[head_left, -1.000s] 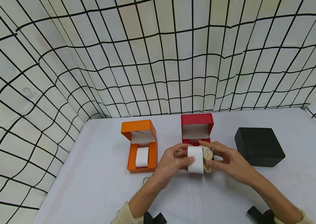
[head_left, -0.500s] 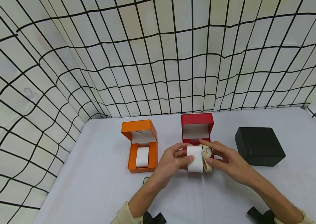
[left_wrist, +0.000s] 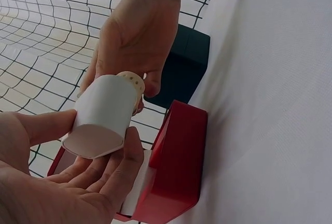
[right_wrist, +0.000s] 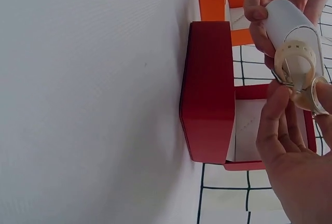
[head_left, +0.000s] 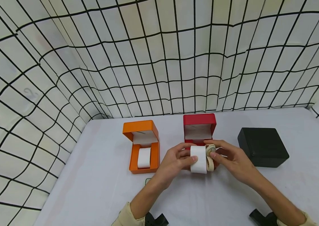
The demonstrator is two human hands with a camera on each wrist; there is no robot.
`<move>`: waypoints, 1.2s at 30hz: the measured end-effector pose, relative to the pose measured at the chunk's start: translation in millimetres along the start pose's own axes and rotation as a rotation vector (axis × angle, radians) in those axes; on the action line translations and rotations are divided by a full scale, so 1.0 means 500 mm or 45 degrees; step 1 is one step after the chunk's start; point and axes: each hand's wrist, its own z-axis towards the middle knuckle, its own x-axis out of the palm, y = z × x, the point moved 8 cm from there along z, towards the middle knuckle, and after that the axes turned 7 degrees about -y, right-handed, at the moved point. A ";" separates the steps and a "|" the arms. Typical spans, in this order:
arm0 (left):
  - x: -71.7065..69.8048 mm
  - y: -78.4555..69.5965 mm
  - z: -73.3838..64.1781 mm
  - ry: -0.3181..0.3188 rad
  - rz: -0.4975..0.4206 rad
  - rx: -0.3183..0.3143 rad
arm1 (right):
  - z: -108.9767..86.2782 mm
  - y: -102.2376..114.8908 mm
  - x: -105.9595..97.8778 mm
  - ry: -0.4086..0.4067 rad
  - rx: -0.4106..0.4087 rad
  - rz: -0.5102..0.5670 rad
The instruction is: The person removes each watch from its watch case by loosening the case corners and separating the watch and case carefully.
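Observation:
In the head view my left hand (head_left: pixel 173 161) grips a white watch cushion (head_left: pixel 198 160) between thumb and fingers. At the cushion's right end, my right hand (head_left: pixel 235 160) pinches a cream-strapped wristwatch (head_left: pixel 210 153). The looped strap (right_wrist: pixel 294 53) stands against the cushion's end in the right wrist view; whether any of it is round the cushion I cannot tell. Perforations show in the strap (left_wrist: pixel 134 80) in the left wrist view. Just behind the hands is an open red watch box (head_left: pixel 199 119), its lower part mostly hidden by them.
An open orange watch box (head_left: pixel 139 126) with a white cushion (head_left: pixel 143 158) inside stands to the left. A closed black box (head_left: pixel 262 147) is at the right. A small green-edged item (head_left: pixel 147 181) lies partly behind the left forearm. Black netting (head_left: pixel 159 66) rises behind the table.
The watch has turned in the right fingers: its dial, facing up earlier, is now tilted and partly covered by the thumb. The left hand and cushion have hardly moved.

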 end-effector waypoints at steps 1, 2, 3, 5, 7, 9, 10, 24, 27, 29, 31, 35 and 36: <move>-0.001 0.000 0.000 -0.003 0.002 -0.004 | 0.000 0.000 -0.001 -0.013 -0.004 -0.002; -0.001 0.000 -0.001 -0.005 0.004 -0.008 | 0.001 0.001 -0.003 -0.029 -0.009 -0.006; -0.001 -0.001 -0.001 -0.005 0.007 -0.005 | 0.001 0.001 -0.006 -0.047 -0.005 -0.016; -0.003 -0.002 -0.001 -0.013 0.011 -0.001 | 0.002 0.001 -0.011 -0.084 0.014 -0.037; -0.005 -0.003 -0.001 -0.026 0.016 0.008 | 0.002 0.000 -0.016 -0.121 0.033 -0.055; -0.008 -0.002 0.000 -0.041 0.027 0.018 | 0.002 0.000 -0.020 -0.152 0.048 -0.058; -0.009 -0.002 0.000 -0.048 0.032 0.023 | 0.002 0.001 -0.021 -0.163 0.047 -0.044; -0.022 -0.004 0.000 -0.111 0.068 0.046 | -0.001 -0.003 -0.021 -0.152 0.077 0.031; -0.025 -0.002 0.001 -0.114 0.067 0.046 | -0.001 0.001 -0.022 -0.172 0.040 -0.063; -0.026 -0.001 0.001 -0.118 0.064 0.041 | -0.001 0.005 -0.022 -0.186 0.005 -0.092; -0.027 0.001 0.003 -0.121 0.060 0.036 | -0.002 0.009 -0.023 -0.197 -0.030 -0.100; -0.028 0.001 0.004 -0.123 0.055 0.043 | -0.004 0.014 -0.026 -0.218 -0.059 -0.081; -0.028 0.000 0.004 -0.124 0.053 0.043 | -0.005 0.014 -0.027 -0.222 -0.056 -0.076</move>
